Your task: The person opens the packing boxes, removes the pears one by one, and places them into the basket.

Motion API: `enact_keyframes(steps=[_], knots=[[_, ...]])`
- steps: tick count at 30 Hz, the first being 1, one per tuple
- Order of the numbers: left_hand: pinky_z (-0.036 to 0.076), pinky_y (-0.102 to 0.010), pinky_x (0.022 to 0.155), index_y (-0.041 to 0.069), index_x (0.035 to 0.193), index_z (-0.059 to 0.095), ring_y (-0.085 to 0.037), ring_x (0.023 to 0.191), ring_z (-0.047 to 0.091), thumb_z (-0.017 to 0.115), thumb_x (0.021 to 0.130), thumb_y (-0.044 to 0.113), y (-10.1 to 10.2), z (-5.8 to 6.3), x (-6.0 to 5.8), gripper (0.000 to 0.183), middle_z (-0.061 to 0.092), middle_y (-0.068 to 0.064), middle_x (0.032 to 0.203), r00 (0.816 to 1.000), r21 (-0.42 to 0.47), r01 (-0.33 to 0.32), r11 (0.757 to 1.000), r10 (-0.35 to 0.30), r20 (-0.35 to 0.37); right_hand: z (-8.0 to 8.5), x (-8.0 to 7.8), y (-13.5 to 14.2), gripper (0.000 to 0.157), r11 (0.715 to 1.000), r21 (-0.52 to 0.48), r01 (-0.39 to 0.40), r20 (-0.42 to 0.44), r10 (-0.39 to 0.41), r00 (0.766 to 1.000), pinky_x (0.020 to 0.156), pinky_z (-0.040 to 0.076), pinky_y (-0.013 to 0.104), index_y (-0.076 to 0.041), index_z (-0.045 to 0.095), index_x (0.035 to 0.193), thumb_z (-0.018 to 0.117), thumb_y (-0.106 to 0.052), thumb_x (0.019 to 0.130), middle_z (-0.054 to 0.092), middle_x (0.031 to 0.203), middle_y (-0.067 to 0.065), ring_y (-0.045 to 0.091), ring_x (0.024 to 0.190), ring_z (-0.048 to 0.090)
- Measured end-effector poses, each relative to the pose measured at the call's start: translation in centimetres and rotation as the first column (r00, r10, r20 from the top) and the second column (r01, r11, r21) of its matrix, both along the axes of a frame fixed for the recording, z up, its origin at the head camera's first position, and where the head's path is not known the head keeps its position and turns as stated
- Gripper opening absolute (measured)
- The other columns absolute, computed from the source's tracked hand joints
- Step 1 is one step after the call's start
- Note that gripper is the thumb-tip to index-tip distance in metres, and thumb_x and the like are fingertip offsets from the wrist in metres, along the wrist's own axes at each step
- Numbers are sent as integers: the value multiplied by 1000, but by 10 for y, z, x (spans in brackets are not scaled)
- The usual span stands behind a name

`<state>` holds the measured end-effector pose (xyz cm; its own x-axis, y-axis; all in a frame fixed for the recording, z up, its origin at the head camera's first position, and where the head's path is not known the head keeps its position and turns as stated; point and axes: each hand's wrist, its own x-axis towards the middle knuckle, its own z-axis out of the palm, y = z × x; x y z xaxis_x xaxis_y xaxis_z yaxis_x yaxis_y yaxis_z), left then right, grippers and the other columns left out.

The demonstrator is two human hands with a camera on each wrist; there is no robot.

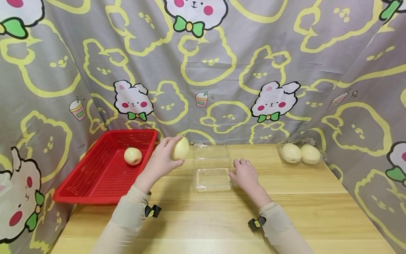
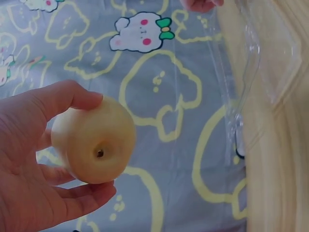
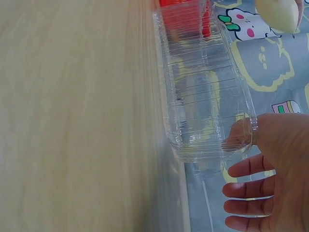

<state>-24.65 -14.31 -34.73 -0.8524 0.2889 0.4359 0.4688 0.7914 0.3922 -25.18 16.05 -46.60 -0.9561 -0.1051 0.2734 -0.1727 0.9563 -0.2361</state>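
My left hand (image 1: 160,157) grips a pale yellow pear (image 1: 182,149), held up just left of a clear plastic clamshell box (image 1: 211,179). In the left wrist view, thumb and fingers wrap the sides of the pear (image 2: 99,137), whose dark-centred dimple faces the camera. The box lies with its lid raised open toward the back, and no fruit shows inside. At its right edge is my right hand (image 1: 246,176). In the right wrist view, the thumb rests at the rim of the box (image 3: 203,104); the other fingers (image 3: 248,188) are spread, off the plastic.
A red plastic basket (image 1: 95,201) stands at the left with another pear (image 1: 133,156) in it. Toward the back right of the wooden table (image 1: 215,225), two pears (image 1: 291,153) sit in clear packaging. A patterned curtain (image 1: 219,95) hangs behind and at both sides.
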Motion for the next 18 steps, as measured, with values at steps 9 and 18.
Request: enact_keyframes(steps=[9,18], knots=[[53,-55,85,21,141,48,-37,109,57,82,72,22,-16,13,5,77,52,-17,129,1000,-48,-23,999,23,6,-1,-1,0,26,1000,8,4,-1,-4,1000,68,47,42,-7,59,99,62,-29,86,58,94,13,31,86,53],[52,-56,84,19,142,46,-42,109,54,80,73,20,-35,27,8,77,50,-19,129,999,-105,-41,994,43,12,0,1,0,26,1000,10,9,-19,-9,1000,65,47,42,-7,59,98,63,-29,84,58,93,13,31,84,54]])
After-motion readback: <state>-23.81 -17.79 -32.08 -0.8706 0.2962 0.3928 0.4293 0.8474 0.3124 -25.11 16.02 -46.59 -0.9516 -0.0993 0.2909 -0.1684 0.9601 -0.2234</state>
